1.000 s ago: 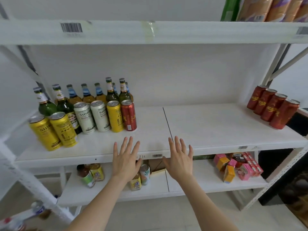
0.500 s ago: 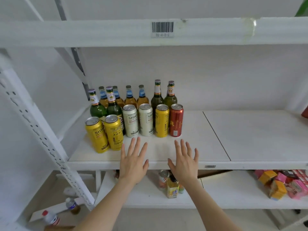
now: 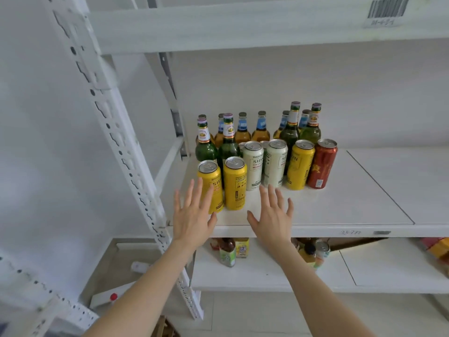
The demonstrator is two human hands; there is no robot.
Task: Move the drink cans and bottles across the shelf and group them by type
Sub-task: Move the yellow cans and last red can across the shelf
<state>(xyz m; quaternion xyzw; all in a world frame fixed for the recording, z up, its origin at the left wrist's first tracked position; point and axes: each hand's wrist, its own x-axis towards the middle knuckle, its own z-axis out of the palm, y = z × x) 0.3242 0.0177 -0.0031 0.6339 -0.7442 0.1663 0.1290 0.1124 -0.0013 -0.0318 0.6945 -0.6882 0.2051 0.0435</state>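
Crowding the left end of the shelf (image 3: 340,207), cans (image 3: 252,166) stand before bottles (image 3: 243,136) (bare board runs rightward). Left hand (image 3: 194,222) and right hand (image 3: 272,220) hover at the front edge, fingers (image 3: 273,198) spread, holding nothing.

- Both hands, left hand (image 3: 193,221) and right hand (image 3: 273,218), are flat with fingers spread.
- Cans (image 3: 252,166) and bottles (image 3: 243,131) stand on the white shelf (image 3: 340,207).
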